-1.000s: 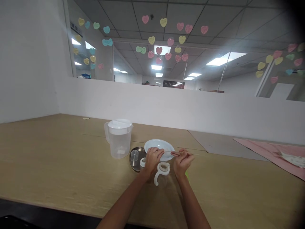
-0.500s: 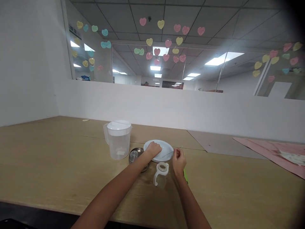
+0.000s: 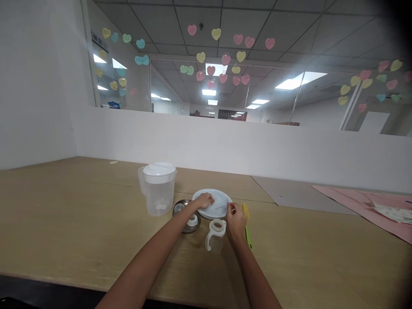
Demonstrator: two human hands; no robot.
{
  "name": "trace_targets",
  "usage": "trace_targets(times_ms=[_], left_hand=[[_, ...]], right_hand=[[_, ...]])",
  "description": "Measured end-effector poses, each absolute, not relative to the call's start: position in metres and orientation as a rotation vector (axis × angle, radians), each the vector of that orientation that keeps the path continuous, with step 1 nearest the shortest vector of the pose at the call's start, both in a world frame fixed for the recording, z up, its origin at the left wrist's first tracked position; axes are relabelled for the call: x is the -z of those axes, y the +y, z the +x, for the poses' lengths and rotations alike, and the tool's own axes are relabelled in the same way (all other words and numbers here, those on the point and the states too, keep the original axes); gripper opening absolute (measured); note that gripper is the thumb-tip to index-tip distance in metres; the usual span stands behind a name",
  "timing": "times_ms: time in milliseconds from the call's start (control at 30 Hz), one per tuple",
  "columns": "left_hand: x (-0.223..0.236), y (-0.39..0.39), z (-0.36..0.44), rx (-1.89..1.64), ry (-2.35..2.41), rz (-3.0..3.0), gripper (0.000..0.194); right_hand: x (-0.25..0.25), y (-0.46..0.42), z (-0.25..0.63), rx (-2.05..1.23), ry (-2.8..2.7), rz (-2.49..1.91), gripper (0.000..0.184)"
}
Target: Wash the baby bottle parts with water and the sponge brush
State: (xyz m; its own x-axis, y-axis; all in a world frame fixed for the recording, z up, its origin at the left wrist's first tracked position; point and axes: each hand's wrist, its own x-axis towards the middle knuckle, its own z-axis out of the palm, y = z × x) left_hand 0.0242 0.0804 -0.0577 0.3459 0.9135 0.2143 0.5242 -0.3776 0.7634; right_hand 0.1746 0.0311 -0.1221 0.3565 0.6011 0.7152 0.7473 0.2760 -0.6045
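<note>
My left hand point(image 3: 204, 201) is over the left half of a white plate point(image 3: 210, 216), its fingers curled together; anything in them is too small to make out. Just past the plate's right rim, my right hand point(image 3: 236, 218) pinches a thin stick point(image 3: 222, 207) that points left across the plate. A small clear jug point(image 3: 215, 237) with a white rim and handle stands in front of the plate, between my forearms. Partly under my left forearm is a round metal dish point(image 3: 186, 231), which holds a clear cup point(image 3: 179, 208) and a white ring-like piece point(image 3: 192, 221).
A large lidded plastic pitcher point(image 3: 159, 193) stands left of the dish. Beside my right wrist lies a brush with a green handle point(image 3: 248, 238) and yellow head point(image 3: 245, 210). Pink cloth point(image 3: 350, 197) and a grey sheet point(image 3: 299, 197) cover the table's right rear, along the wall.
My right hand has moved left, uncovering the brush's yellow head. My left forearm has shifted left and the white piece in the dish now shows. The stick is still in my right hand.
</note>
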Motion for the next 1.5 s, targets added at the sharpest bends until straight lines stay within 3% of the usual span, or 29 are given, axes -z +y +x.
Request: trace_targets(times_ms=[133,300,433,533,700,1000,1267,1500], left_hand=[[0.037,0.072,0.017,-0.908,1.219,1.937,0.02],[0.007,0.053,0.018,-1.08,1.127,1.771,0.026],[-0.012,0.034,0.018,-1.206,1.025,1.684,0.027],[-0.018,0.021,0.018,-1.278,0.9,1.586,0.025],[-0.01,0.003,0.024,-1.273,0.77,1.515,0.027],[0.009,-0.03,0.031,-1.278,0.68,1.453,0.037],[0.012,-0.037,0.027,-1.338,0.636,1.427,0.037],[0.024,-0.039,0.027,-1.342,0.6,1.462,0.035]], right_hand=[[0.125,0.032,0.173,0.081,-1.331,-1.438,0.038],[0.117,0.031,0.175,-0.015,-1.156,-1.425,0.041],[0.099,0.016,0.181,-0.082,-1.044,-1.144,0.043],[0.092,-0.004,0.184,-0.035,-1.264,-0.864,0.038],[0.106,-0.025,0.172,0.161,-1.852,-0.769,0.029],[0.129,-0.018,0.153,0.057,-1.615,-0.956,0.02],[0.135,-0.018,0.151,-0.059,-1.556,-0.956,0.043],[0.128,-0.021,0.152,0.085,-1.689,-0.934,0.023]])
